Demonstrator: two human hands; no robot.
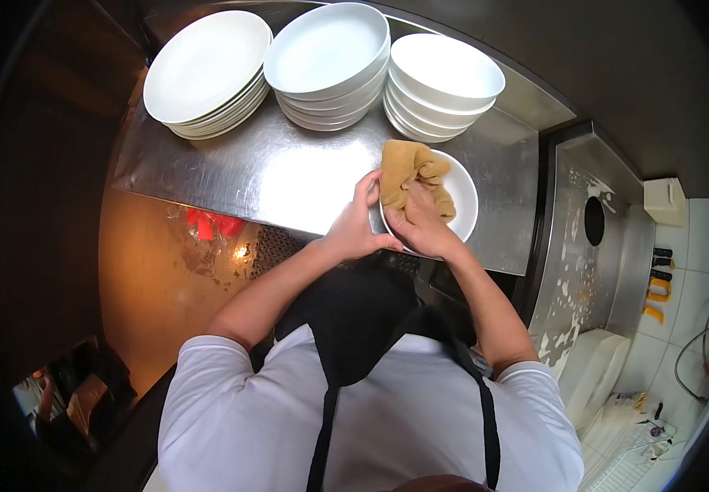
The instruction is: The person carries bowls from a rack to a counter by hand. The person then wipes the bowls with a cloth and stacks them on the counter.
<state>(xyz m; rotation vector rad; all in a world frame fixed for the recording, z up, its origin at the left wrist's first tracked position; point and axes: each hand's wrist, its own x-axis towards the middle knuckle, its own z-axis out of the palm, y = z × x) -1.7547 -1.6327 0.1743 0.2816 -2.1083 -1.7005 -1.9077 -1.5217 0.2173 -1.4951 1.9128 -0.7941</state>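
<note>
A white bowl (464, 190) rests on the steel counter close to its front edge. My left hand (357, 223) grips the bowl's left rim, thumb along the near side and fingers at the far side. Inside the bowl my right hand (426, 221) presses a tan cloth (406, 164) against the inner surface, its fingers partly buried in the folds. Part of the cloth flops over the bowl's far left rim. Behind the bowl stand a stack of smaller white bowls (444, 70), a stack of larger white bowls (330, 49) and a stack of white plates (207, 70).
The steel counter (289, 176) ends at a front edge by my waist. To the right is a steel sink (567, 238) with foam patches. Yellow-and-black handled tools (658, 289) hang on the tiled wall. Red plastic (213, 224) lies below the counter at left.
</note>
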